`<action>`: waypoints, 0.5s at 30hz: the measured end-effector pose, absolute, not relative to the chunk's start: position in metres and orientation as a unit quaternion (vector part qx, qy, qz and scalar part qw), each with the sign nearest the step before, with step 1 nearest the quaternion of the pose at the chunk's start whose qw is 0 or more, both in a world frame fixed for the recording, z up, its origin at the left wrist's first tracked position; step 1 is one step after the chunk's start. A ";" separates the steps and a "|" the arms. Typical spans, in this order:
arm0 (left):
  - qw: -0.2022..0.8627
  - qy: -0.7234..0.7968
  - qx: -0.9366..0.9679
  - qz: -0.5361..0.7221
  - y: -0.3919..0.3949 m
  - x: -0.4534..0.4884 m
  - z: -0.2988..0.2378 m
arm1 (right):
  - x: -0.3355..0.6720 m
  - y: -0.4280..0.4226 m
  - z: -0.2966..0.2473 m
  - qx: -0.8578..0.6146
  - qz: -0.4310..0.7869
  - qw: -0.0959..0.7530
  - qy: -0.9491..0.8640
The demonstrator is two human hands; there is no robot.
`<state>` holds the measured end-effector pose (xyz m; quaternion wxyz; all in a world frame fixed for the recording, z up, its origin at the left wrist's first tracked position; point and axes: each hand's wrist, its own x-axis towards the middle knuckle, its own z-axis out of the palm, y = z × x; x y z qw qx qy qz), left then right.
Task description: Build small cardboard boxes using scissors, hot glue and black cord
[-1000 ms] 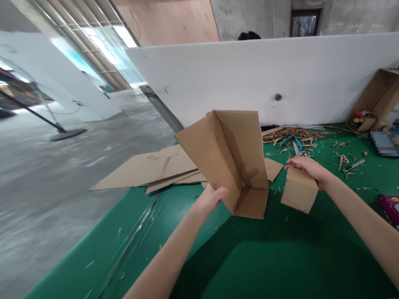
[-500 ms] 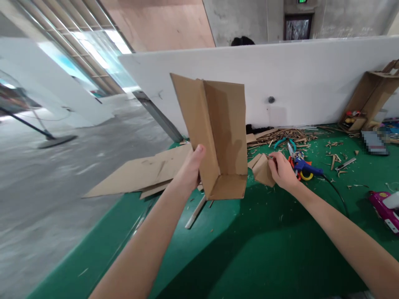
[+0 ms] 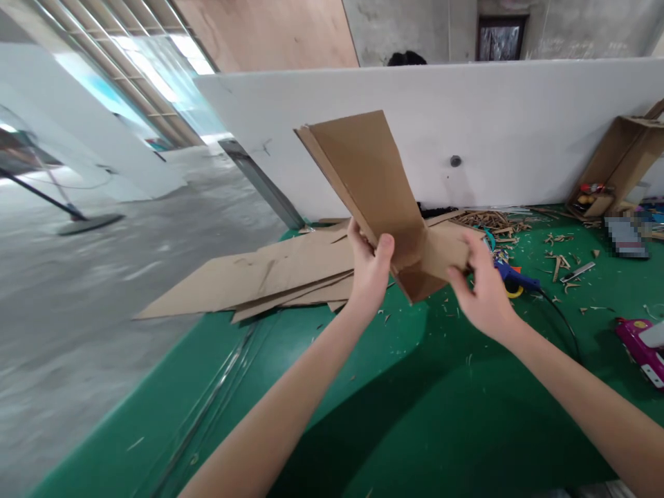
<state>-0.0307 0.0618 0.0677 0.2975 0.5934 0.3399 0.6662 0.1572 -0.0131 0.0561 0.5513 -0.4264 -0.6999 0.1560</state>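
Note:
My left hand grips a tall folded cardboard piece, thumb in front and fingers behind. The piece leans to the upper left above the green table, its lower end toward my right hand. Between the thumb and fingers of my right hand is a smaller cardboard piece. It meets the lower end of the tall piece; whether the two are joined I cannot tell. Behind my right hand lies a blue glue gun, partly covered, with its black cord running to the right.
Flat cardboard sheets overlap on the left side of the green table. Cardboard scraps heap by the white partition. A utility knife, a magenta tool and a cardboard box structure are at the right.
The tall cardboard has tilted and turned, and my left hand has moved right. My right hand has lifted the smaller piece from the table up against its lower end.

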 end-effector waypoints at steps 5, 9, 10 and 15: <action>0.340 0.341 0.590 0.648 0.056 -0.023 0.071 | 0.112 -0.013 0.069 -0.417 0.051 0.306 -0.854; 0.358 0.345 0.577 0.647 0.062 -0.031 0.077 | 0.107 -0.010 0.078 -0.447 0.017 0.194 -0.873; 0.368 0.344 0.573 0.646 0.064 -0.033 0.078 | 0.111 -0.009 0.083 -0.452 0.021 0.178 -0.874; 0.393 0.354 0.557 0.641 0.071 -0.041 0.081 | 0.146 0.003 0.106 -0.444 0.042 0.229 -0.865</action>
